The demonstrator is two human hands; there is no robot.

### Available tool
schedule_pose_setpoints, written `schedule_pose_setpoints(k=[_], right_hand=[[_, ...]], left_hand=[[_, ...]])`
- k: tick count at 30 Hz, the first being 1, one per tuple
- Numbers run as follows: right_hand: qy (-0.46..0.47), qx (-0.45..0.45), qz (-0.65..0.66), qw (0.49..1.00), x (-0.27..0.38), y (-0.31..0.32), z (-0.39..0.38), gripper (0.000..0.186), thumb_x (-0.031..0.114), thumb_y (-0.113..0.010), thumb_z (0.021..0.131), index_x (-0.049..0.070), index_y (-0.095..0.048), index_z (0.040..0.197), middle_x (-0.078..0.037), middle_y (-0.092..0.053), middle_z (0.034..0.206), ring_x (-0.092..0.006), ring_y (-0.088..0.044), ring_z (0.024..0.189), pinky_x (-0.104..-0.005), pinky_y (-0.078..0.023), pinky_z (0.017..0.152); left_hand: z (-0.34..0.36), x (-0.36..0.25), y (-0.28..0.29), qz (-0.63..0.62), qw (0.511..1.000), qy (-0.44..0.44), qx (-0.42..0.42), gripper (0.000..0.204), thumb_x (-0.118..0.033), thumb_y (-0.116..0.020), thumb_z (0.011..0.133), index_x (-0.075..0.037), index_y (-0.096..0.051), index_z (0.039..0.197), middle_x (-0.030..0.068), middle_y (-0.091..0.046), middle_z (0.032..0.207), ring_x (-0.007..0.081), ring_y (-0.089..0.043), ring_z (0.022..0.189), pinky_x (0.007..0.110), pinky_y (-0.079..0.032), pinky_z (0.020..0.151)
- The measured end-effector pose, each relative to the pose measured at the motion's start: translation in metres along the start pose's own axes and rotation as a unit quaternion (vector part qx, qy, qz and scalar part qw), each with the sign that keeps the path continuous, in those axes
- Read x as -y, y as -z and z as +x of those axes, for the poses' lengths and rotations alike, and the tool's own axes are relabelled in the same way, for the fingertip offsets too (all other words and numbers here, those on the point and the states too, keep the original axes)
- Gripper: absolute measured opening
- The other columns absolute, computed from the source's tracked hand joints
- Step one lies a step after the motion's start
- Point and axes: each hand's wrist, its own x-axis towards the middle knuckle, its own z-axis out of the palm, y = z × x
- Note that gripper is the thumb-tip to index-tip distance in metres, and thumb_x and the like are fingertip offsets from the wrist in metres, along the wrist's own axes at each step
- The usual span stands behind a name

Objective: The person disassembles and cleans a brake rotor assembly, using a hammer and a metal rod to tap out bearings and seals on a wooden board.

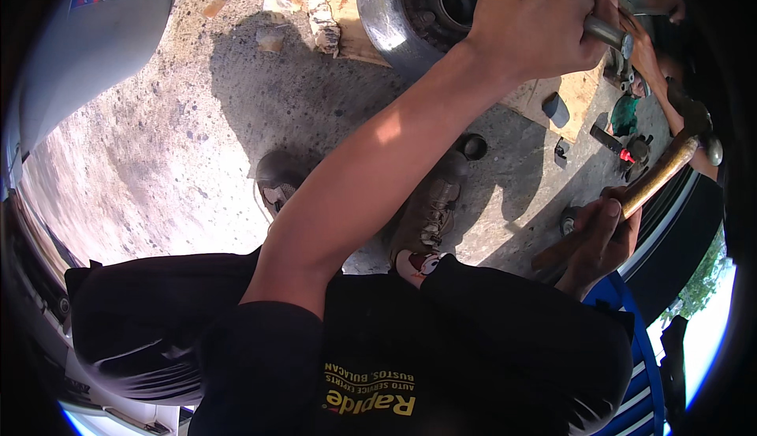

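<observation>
My left hand (540, 26) is closed around a metal rod (609, 34), whose blunt end sticks out on the right. To the left of the fist, the rod's other part reaches over the bore of a dark metal hub with a shiny disc (392, 32); whether it touches the hub I cannot tell. My right hand (601, 235) grips a hammer (662, 177) by the lower part of its wooden handle. The hammer's metal head (698, 124) is raised at the right, apart from the rod.
Flattened boards (572, 93) lie under the hub. A small dark cylinder (556, 109), a black round cap (473, 147), a red-tipped tool (611, 144) and a green cloth (625, 114) lie nearby. Another person's arm (648, 65) is at far right. A large pale container (110, 50) stands upper left.
</observation>
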Motion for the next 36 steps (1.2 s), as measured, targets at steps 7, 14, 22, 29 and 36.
schedule_pose_setpoints(k=[7,14,22,29,36], right_hand=[[0.051,0.094,0.032,0.994,0.035,0.007,0.006,0.036,0.032,-0.060,0.106,-0.002,-0.056,0.119,-0.007,-0.055,0.084,-0.0092,-0.049,0.059,-0.0232,-0.039,0.051],[0.118,0.181,-0.181,0.959,0.050,0.014,0.011,0.036,0.038,-0.059,0.107,0.002,-0.053,0.106,-0.002,-0.053,0.078,-0.0060,-0.045,0.060,-0.0224,-0.033,0.051],[0.036,0.180,-0.163,0.969,0.062,0.008,0.022,0.031,0.031,-0.059,0.106,0.001,-0.054,0.111,-0.001,-0.053,0.077,-0.0065,-0.046,0.062,-0.0230,-0.037,0.057],[0.110,0.114,-0.059,0.986,0.074,0.013,0.018,0.039,0.040,-0.060,0.106,0.001,-0.054,0.110,-0.004,-0.053,0.078,-0.0074,-0.045,0.057,-0.0250,-0.037,0.047],[0.081,0.134,0.023,0.987,0.065,0.013,0.021,0.036,0.046,-0.059,0.105,0.010,-0.054,0.101,0.002,-0.045,0.072,-0.0068,-0.041,0.054,-0.0237,-0.034,0.047]], left_hand=[[0.000,0.010,-0.002,-0.009,0.999,0.031,0.010,0.023,-0.025,-0.066,0.087,-0.002,-0.066,0.083,0.0197,-0.063,0.062,0.0391,-0.067,0.060,0.047,-0.056,0.059],[0.006,0.010,0.011,-0.090,0.996,0.011,-0.023,0.023,-0.021,-0.067,0.091,-0.002,-0.066,0.078,0.0186,-0.063,0.062,0.0380,-0.067,0.059,0.046,-0.055,0.057],[0.004,0.016,0.002,-0.118,0.992,0.028,-0.034,0.017,-0.014,-0.065,0.092,-0.004,-0.069,0.080,0.0183,-0.063,0.064,0.0370,-0.066,0.057,0.043,-0.053,0.054],[0.004,0.010,0.012,-0.131,0.990,0.041,-0.008,0.006,-0.012,-0.070,0.087,-0.007,-0.073,0.089,0.0157,-0.068,0.073,0.0355,-0.069,0.067,0.045,-0.055,0.062],[-0.004,0.016,-0.011,-0.023,0.998,0.025,-0.043,0.036,-0.033,-0.065,0.088,-0.009,-0.068,0.061,0.0095,-0.055,0.046,0.0304,-0.060,0.043,0.042,-0.053,0.048]])
